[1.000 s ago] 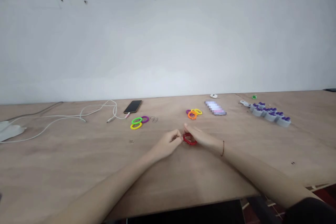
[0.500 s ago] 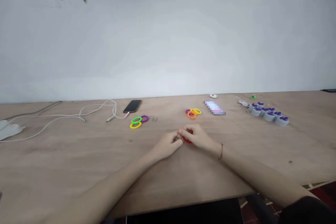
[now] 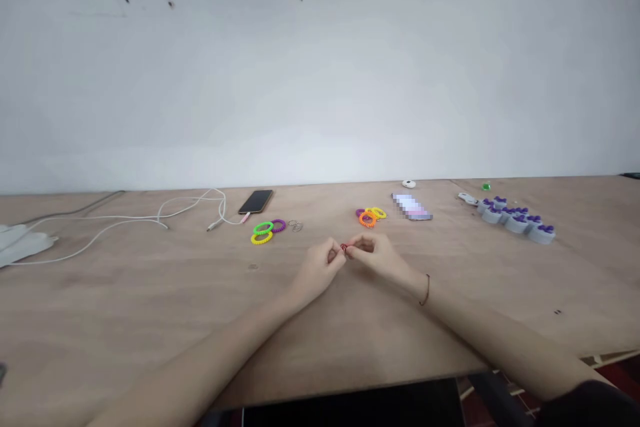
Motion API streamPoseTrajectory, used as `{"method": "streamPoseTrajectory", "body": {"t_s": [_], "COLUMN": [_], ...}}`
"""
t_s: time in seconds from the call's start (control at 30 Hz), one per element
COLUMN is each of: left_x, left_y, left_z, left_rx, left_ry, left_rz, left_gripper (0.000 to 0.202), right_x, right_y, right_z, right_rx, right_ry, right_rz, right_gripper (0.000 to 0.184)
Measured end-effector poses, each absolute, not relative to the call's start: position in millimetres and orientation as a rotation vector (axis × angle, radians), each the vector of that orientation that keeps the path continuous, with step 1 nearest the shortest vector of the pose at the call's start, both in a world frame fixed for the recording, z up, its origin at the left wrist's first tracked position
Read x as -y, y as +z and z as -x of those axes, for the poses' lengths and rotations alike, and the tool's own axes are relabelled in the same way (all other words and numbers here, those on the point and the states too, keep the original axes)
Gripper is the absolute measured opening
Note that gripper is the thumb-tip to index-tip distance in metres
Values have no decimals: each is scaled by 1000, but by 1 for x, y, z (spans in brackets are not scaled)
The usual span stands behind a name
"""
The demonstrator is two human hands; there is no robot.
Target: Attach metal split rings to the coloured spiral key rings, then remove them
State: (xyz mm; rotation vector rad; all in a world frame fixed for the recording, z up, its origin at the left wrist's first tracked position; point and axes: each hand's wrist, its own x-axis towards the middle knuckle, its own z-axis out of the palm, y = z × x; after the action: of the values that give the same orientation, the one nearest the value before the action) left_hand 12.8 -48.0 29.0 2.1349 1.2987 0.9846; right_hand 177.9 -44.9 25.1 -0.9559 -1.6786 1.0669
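In front of me, above the table, both hands meet fingertip to fingertip around a small red coil ring [image 3: 344, 247], seen nearly edge-on and mostly hidden by the fingers. My left hand [image 3: 320, 267] pinches it from the left with thumb and forefinger. From the right, my right hand [image 3: 377, 255] also pinches it. A pale metallic glint shows at the fingertips, too small to make out. Beyond the hands lie an orange coil ring [image 3: 368, 219], a yellow one [image 3: 380, 213] and a purple one, overlapping.
Left of the hands are green [image 3: 263, 227], yellow [image 3: 261, 238] and purple [image 3: 279, 225] coil rings beside metal rings [image 3: 295, 225]. Behind stand a charging phone [image 3: 256, 201] and white cables [image 3: 190, 199]. A second phone [image 3: 413, 207] and grey-purple pieces [image 3: 519, 223] lie right.
The red coil ring was wider in view under my right hand; now it is a small bit between the fingertips. My hands have risen slightly, and the view has shifted a little.
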Motion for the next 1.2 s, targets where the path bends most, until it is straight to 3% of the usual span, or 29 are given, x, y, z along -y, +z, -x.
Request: {"method": "streamPoseTrajectory", "body": {"t_s": [0.5, 0.77, 0.97, 1.2], "left_x": [51, 45, 41, 38], "left_y": [29, 27, 26, 23], "left_z": [-12, -10, -8, -6], "left_rx": [-1283, -1242, -1006, -944], "left_ry": [1074, 1116, 1028, 946], "left_rz": [-2107, -2010, -1867, -1804], "left_gripper": [17, 17, 29, 29], "right_x": [52, 54, 51, 46], "right_y": [22, 22, 22, 24], "right_z": [-177, -173, -174, -185], "right_rx": [1886, 1787, 1724, 1974], "right_ry": [509, 706, 862, 654], "right_rz": [886, 915, 938, 936], "right_gripper": [18, 20, 24, 22]}}
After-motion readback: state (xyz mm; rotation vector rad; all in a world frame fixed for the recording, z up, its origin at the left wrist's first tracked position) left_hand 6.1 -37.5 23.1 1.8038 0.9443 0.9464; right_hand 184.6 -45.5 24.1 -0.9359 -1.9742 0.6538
